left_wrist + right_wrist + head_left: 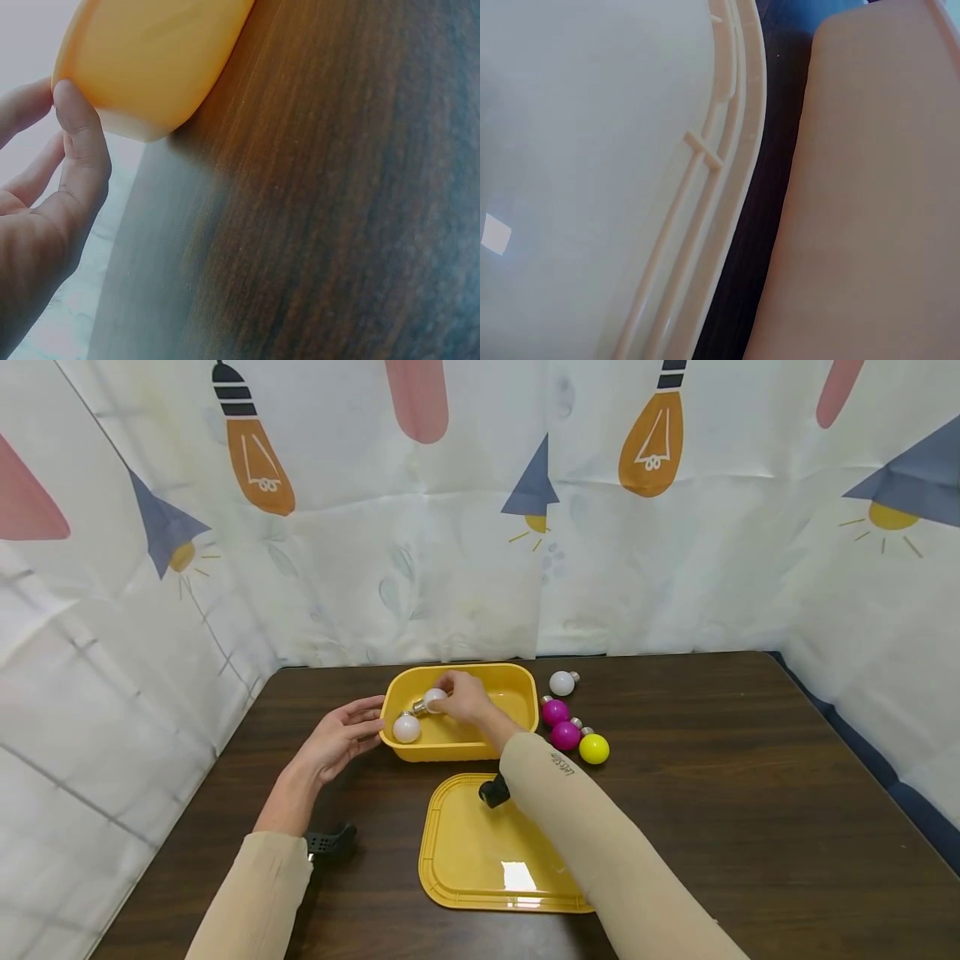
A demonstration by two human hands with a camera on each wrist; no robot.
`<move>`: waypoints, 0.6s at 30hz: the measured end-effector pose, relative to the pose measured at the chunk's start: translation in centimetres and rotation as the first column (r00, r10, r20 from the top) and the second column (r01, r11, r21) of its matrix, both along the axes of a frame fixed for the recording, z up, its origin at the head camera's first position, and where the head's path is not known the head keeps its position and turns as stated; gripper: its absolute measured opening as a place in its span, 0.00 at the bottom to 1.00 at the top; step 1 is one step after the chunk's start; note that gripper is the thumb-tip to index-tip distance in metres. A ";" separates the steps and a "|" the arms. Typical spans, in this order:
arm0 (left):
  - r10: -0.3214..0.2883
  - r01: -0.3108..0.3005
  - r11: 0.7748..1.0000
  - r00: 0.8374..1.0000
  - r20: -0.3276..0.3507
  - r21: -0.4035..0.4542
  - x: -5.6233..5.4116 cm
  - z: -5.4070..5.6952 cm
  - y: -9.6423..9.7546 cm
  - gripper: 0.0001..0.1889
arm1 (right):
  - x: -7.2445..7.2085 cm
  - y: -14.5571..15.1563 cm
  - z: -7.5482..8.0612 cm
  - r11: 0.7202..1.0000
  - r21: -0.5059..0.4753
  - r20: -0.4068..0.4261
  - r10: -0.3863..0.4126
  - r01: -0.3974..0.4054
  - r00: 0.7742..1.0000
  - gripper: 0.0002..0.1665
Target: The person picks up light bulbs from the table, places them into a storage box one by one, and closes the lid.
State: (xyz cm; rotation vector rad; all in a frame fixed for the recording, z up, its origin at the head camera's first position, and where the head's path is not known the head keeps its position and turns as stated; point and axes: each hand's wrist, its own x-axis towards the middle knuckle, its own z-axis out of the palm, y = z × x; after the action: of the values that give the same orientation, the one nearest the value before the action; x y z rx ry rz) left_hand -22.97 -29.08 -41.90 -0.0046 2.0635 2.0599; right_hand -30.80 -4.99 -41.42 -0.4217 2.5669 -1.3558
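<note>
A yellow plastic box (457, 750) stands towards the back of the dark table. Inside it, my right hand (463, 697) pinches a white light bulb (435, 698) whose metal base points left. Another white bulb (407, 728) lies in the box's front left corner. My left hand (345, 735) rests its fingertips against the box's left end, fingers fairly straight. The left wrist view shows the thumb (79, 112) on the outer wall of the box (154, 60). The right wrist view catches only the lid (727, 180) and the box wall (870, 187); the hand is out of it.
In front of the box lies the yellow lid (487, 852), partly under the right forearm. Right of the box are a white bulb (561, 683), two magenta bulbs (555, 712) and a yellow bulb (594, 749). A patterned cloth (465, 568) hangs behind the table.
</note>
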 end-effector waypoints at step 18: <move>0.011 -0.011 1.000 1.000 0.005 0.006 0.2 0.2 0.2 0.32 | 0.0 0.1 -0.1 1.000 -0.017 -0.012 0.007 -0.007 1.000 0.20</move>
State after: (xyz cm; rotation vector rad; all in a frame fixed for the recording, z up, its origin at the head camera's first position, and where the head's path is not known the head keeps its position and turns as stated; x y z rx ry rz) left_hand -22.78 -28.90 -41.68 -0.0201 2.0591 2.0702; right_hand -30.78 -4.92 -41.50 -0.4422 2.5623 -1.3779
